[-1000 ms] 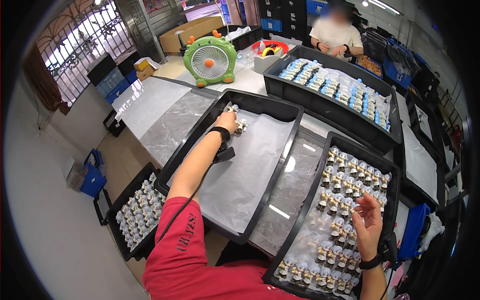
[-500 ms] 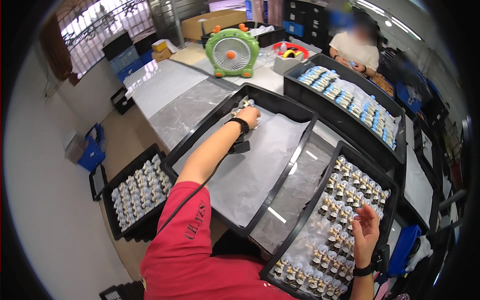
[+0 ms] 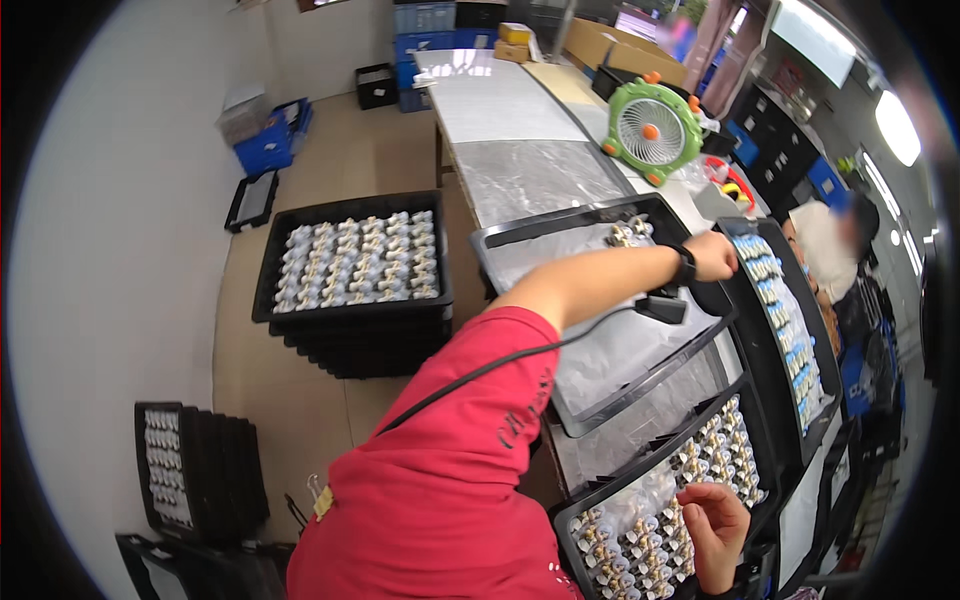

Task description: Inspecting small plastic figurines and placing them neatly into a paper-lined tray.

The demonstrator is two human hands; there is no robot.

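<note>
My left hand (image 3: 712,257) is over the far right side of the middle black tray (image 3: 575,222), close to the neighbouring tray's rim. Its fingers are curled, and whatever they hold, if anything, is hidden. A few small figurines (image 3: 632,232) stand on the white lining sheet in the middle tray's far corner. My right hand (image 3: 718,530) hovers above the near right tray (image 3: 575,512), fingers loosely bent and apart, nothing visible in them. Rows of pale-haired figurines (image 3: 655,545) fill much of that tray. Blue and white figurines (image 3: 790,335) line the far right tray (image 3: 745,300).
Stacked black trays (image 3: 350,318) of figurines stand on the floor at left, with another stack (image 3: 215,470) nearer me. A green fan (image 3: 655,130) is on the table (image 3: 540,180). Across it sits another person (image 3: 822,245). A cable runs along my left arm.
The view has swung left, bringing more floor and stacked trays in. My left hand has left the figurines in the middle tray's far corner and moved right. My right hand remains above the near tray.
</note>
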